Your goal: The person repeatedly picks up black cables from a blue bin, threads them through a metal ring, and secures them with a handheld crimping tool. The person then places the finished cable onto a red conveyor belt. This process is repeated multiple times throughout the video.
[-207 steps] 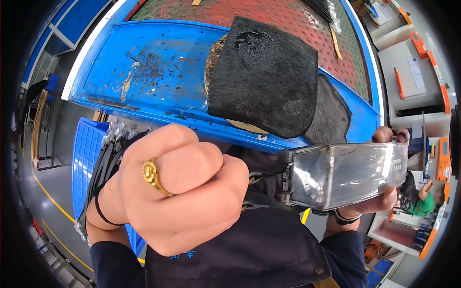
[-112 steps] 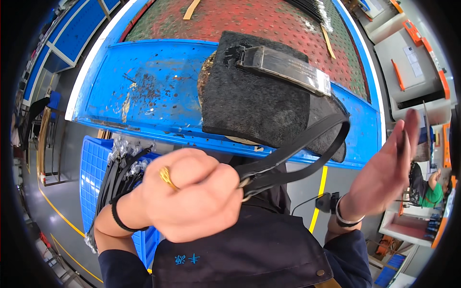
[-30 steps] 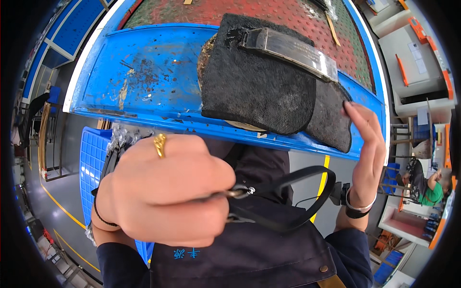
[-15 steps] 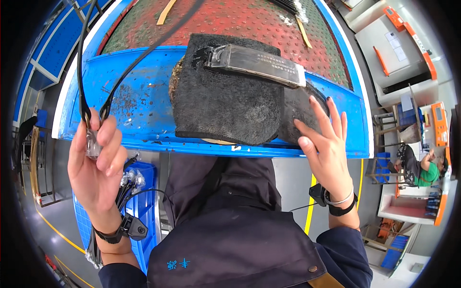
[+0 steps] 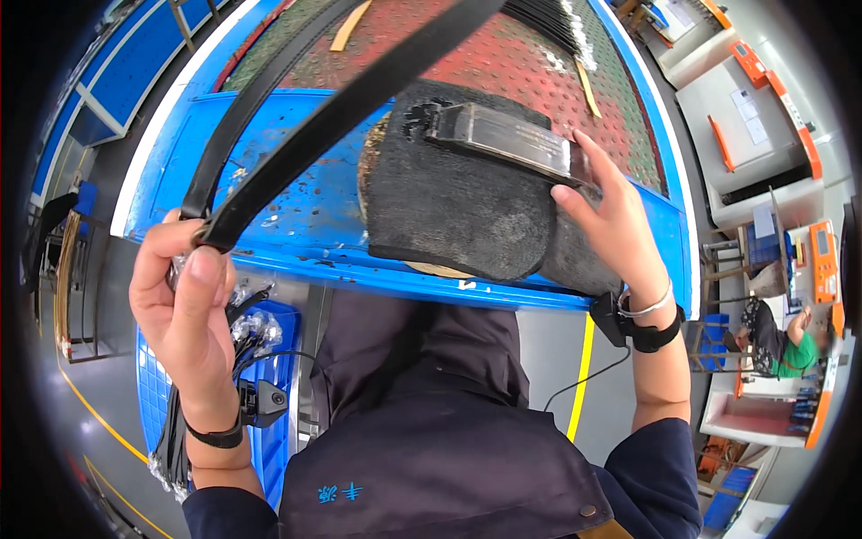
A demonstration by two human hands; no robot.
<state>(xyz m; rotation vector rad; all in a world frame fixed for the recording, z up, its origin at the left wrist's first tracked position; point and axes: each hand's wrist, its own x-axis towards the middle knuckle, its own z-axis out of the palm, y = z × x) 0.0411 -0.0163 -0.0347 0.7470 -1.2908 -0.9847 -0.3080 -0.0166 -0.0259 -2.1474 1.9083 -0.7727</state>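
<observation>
My left hand point(image 5: 184, 332) is raised at the left and grips the metal end of a black strap point(image 5: 296, 117) that loops up and away over the blue bench point(image 5: 269, 207). My right hand point(image 5: 611, 216) rests with spread fingers on the right end of a long dark bar wrapped in clear film point(image 5: 512, 144). The bar lies on a black fuzzy pad point(image 5: 449, 207) that covers a round block on the bench edge.
A red studded mat point(image 5: 503, 63) with wooden sticks and more black straps lies beyond the pad. A blue crate point(image 5: 260, 377) with bagged straps stands at my lower left. Grey cabinets with orange items and a seated person point(image 5: 772, 332) are at the right.
My left hand has pulled a strap up out of the crate and lifted it high. My right hand has moved from the pad's edge onto the bar's end.
</observation>
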